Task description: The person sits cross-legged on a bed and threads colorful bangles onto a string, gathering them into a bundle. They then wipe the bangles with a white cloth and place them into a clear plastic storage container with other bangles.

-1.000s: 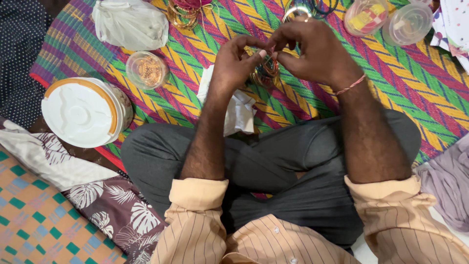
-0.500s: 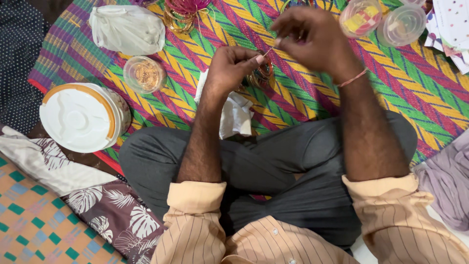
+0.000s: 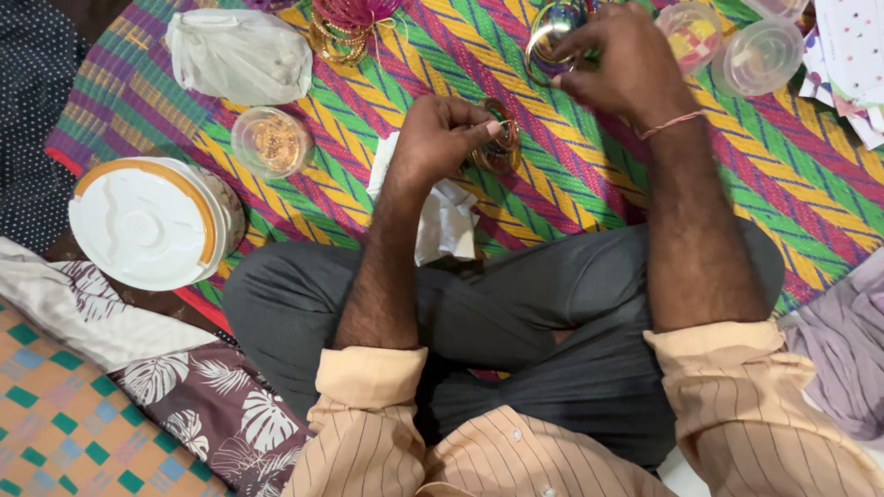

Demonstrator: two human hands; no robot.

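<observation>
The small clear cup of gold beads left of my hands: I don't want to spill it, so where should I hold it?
Probably by the round wall of the cup of gold beads, fingers coming down from above around the rim. It stands upright with its mouth open, clear mat around it.

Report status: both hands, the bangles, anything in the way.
Left hand pinching a bangle over the mat. Right hand at another bangle farther out. Lidded tubs close beside right hand.
</observation>
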